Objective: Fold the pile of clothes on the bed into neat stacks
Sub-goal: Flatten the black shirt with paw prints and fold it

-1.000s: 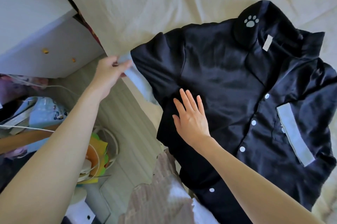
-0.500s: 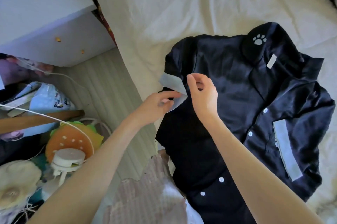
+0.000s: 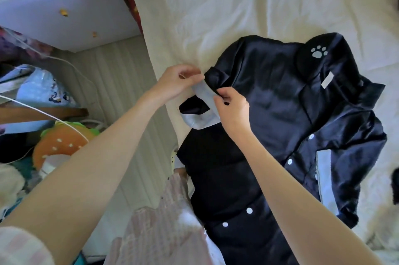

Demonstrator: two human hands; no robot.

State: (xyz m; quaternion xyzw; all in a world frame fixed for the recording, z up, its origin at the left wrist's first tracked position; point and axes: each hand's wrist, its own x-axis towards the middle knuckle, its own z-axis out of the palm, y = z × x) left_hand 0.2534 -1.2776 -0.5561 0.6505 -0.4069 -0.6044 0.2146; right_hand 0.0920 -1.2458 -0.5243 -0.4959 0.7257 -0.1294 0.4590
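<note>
A dark navy button-up shirt (image 3: pixel 280 118) lies spread on the cream bedsheet (image 3: pixel 216 16), front side up, filling the right half of the scene, its collar toward the far right and its hem toward the near edge. White buttons run down its front, a pale paw print (image 3: pixel 319 51) marks the collar area, and a pale-trimmed chest pocket (image 3: pixel 326 176) sits on the right. The shirt's left sleeve is folded in over the body, and its light grey cuff (image 3: pixel 203 103) is lifted between both hands. The left hand (image 3: pixel 178 83) pinches the far end of the cuff between thumb and curled fingers; the right hand (image 3: pixel 232 106) pinches the cuff's near edge just beside it, fingers curled round the fabric. A pink striped garment (image 3: pixel 164 228) lies at the near edge, against the shirt's hem. Left of the bed are a pale wood floor (image 3: pixel 121 83), a white cabinet (image 3: pixel 64 12) at the far left, and a heap of clutter with an orange cushion (image 3: pixel 58 146) and a white cord (image 3: pixel 43 111).
</note>
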